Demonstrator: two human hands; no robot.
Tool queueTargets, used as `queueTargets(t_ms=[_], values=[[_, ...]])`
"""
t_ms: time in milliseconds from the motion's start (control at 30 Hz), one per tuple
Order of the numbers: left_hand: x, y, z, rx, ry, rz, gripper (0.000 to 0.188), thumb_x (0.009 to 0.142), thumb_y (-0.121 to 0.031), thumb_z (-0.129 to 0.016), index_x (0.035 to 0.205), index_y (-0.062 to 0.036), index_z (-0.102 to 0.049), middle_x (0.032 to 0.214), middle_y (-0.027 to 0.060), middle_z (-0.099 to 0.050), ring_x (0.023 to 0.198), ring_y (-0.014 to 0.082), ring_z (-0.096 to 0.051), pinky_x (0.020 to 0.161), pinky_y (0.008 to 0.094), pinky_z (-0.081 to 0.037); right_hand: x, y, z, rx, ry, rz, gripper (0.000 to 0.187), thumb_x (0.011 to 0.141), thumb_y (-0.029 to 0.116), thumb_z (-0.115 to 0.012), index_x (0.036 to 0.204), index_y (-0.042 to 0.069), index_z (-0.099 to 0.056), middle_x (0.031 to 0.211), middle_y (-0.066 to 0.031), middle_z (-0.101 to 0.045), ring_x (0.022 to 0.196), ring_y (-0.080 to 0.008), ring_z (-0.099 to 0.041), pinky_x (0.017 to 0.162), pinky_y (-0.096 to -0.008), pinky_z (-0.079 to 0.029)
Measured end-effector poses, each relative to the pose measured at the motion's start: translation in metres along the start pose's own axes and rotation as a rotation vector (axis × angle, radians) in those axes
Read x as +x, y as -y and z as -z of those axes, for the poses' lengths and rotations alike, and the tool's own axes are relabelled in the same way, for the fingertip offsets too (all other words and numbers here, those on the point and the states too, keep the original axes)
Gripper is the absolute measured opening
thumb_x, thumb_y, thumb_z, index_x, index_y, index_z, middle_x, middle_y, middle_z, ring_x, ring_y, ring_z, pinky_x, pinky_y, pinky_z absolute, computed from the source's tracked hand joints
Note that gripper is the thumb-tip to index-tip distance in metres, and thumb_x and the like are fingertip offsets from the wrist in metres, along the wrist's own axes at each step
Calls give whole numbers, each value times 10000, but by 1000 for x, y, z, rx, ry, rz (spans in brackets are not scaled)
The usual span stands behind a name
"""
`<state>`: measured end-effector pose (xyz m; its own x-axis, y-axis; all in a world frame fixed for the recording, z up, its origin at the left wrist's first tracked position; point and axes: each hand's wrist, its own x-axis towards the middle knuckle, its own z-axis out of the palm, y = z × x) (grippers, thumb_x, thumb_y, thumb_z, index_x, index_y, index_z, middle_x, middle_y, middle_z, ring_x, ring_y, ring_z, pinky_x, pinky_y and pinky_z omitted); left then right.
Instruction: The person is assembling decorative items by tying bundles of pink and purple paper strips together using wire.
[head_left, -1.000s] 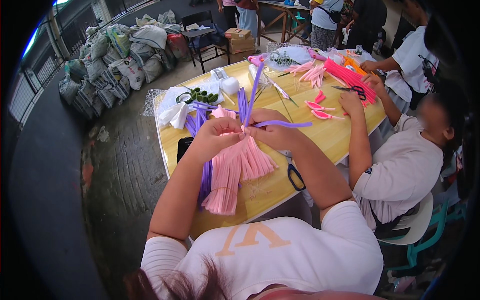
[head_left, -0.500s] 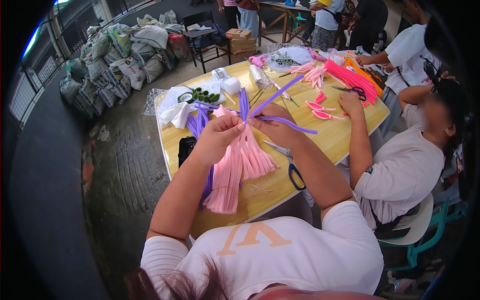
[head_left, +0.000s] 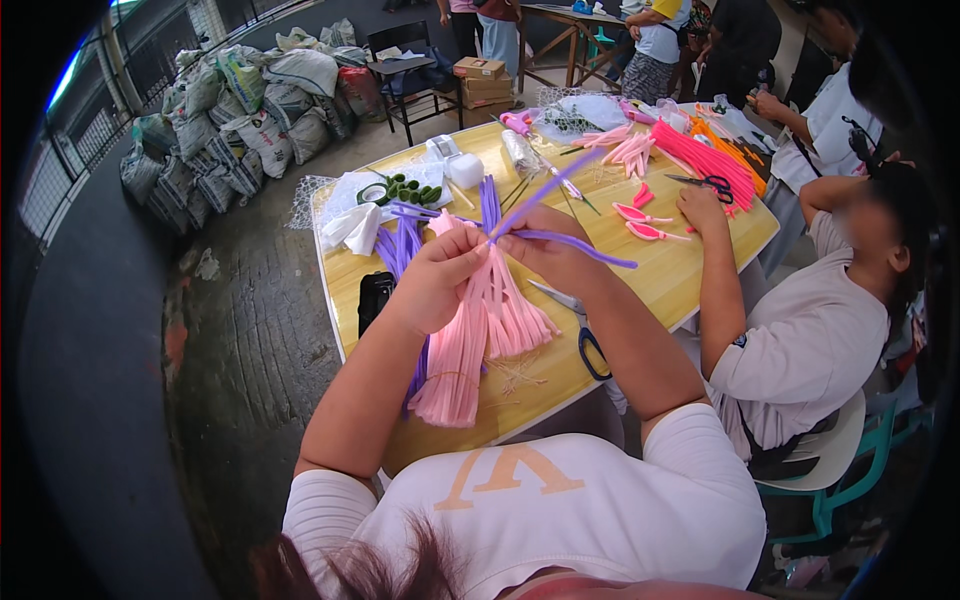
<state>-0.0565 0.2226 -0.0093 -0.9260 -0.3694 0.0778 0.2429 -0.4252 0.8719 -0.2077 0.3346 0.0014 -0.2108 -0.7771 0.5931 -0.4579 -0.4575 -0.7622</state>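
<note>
Over the near side of the table, both my hands are pinched together on crossed purple pipe cleaners [head_left: 585,247]. My left hand [head_left: 442,275] grips them near the crossing with thumb and forefinger. Close beside it, my right hand [head_left: 550,250] pinches them too; one fuzzy length slants up, another sticks out to the right. The exact crossing is partly covered by my fingertips. Beneath my hands lies a spread bundle of pale pink pipe cleaners [head_left: 450,375]. More purple pipe cleaners [head_left: 400,245] rest left of it. Dark-handled scissors [head_left: 590,350] lie by my right forearm.
Green fuzzy pieces [head_left: 410,192], white netting, a glue gun [head_left: 517,122] and hot-pink pipe cleaners [head_left: 690,160] lie farther back on the table [head_left: 620,285]. A seated person [head_left: 800,310] rests a hand by other scissors [head_left: 712,185] at right. Stacked sacks [head_left: 260,140] stand far left.
The upright purple length has shifted slightly and looks blurred; my hands stay nearly in place. At the far right, a standing person's hand has lifted back from the table.
</note>
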Motion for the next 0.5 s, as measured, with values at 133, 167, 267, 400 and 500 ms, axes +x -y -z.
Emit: queueTargets(t_ms=[133, 167, 267, 400, 500], values=[[3, 6, -9, 711, -174, -393, 75, 881, -78, -555, 889, -5, -537, 740, 62, -561, 669, 147, -549, 586, 280, -441, 4, -4, -2, 351, -63, -340, 133, 849, 142, -635, 871, 12, -617, 764, -3, -571, 644, -71, -494, 576, -206, -404], [6, 10, -5, 847, -227, -481, 87, 874, -80, -562, 889, 2, -535, 739, 86, -561, 661, 178, -553, 587, 292, -444, 4, -4, -4, 380, -63, -370, 135, 843, 139, -640, 869, 8, -618, 752, -6, -572, 628, -65, -487, 562, -201, -396], [6, 12, -7, 1147, -319, -649, 75, 856, -45, -565, 894, 12, -536, 759, 105, -564, 653, 189, -563, 590, 304, -457, 4, -6, -7, 420, -87, -419, 160, 829, 154, -657, 855, -1, -629, 716, -5, -578, 587, -45, -467, 524, -185, -373], [3, 9, -15, 1299, -346, -788, 79, 825, -31, -590, 877, 13, -551, 783, 134, -567, 656, 225, -567, 588, 310, -455, 2, -4, -10, 366, -135, -419, 169, 824, 156, -662, 846, -9, -634, 709, -7, -585, 584, -47, -472, 522, -183, -373], [0, 7, -24, 1294, -316, -727, 89, 822, -63, -589, 890, -19, -554, 818, 183, -590, 750, 354, -579, 642, 408, -467, 1, -5, -6, 363, -141, -430, 153, 827, 138, -653, 857, -11, -631, 711, -12, -582, 589, -54, -474, 531, -190, -378]])
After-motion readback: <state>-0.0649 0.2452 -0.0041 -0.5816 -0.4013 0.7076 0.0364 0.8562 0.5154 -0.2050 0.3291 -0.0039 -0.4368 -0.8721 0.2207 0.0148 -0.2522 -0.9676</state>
